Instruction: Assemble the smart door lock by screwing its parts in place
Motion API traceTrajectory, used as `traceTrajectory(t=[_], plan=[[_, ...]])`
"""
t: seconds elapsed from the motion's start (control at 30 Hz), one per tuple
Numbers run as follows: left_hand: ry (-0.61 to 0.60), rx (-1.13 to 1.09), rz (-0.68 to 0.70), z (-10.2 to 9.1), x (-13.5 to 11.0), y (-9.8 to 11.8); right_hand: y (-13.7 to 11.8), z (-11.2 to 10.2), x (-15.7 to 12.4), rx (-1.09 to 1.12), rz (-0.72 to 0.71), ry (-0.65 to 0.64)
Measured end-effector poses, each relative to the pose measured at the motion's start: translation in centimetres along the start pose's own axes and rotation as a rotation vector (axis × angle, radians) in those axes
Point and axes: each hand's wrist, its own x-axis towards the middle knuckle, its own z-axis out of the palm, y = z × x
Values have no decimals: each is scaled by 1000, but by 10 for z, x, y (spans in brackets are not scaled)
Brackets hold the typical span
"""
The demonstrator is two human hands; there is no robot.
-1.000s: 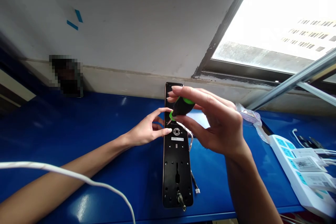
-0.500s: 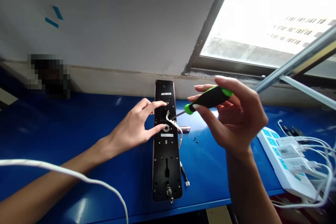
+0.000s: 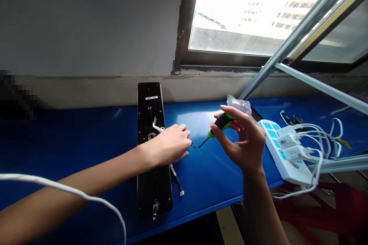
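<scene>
Blue workbench (image 3: 209,176) below a bright window (image 3: 244,15): your right hand (image 3: 244,138) is clamped around a green-and-black screwdriver (image 3: 222,122), its tip angled down toward tiny screws (image 3: 193,145) just left of the grip. Farther left, your left hand (image 3: 169,145) lies curled across a black door-lock backplate (image 3: 149,99); whether it pinches anything can't be told. A white power strip (image 3: 273,134) sits right of the grip.

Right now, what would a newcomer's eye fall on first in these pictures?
The green-and-black screwdriver in the right hand stands out above the glossy blue workbench. To its left, the left hand lies over a long black door-lock plate. Behind them, a bright rectangular window glares.
</scene>
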Motion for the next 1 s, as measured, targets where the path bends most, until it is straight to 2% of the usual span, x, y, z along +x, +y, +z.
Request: traceTrajectory(t=[0.1, 0.33, 0.6, 0.83, 1.0], plan=[[-64, 36, -12, 5, 6, 0, 5, -3, -2, 10, 9, 33], [-147, 54, -8, 1, 13, 0, 11, -3, -3, 33, 20, 65], [-158, -7, -32, -1, 13, 0, 10, 4, -4, 80, 30, 54], [-133, -11, -56, -10, 5, -1, 11, 21, -6, 84, 12, -22], [-36, -33, -60, -9, -10, -1, 8, 20, -3, 84, 9, -6]])
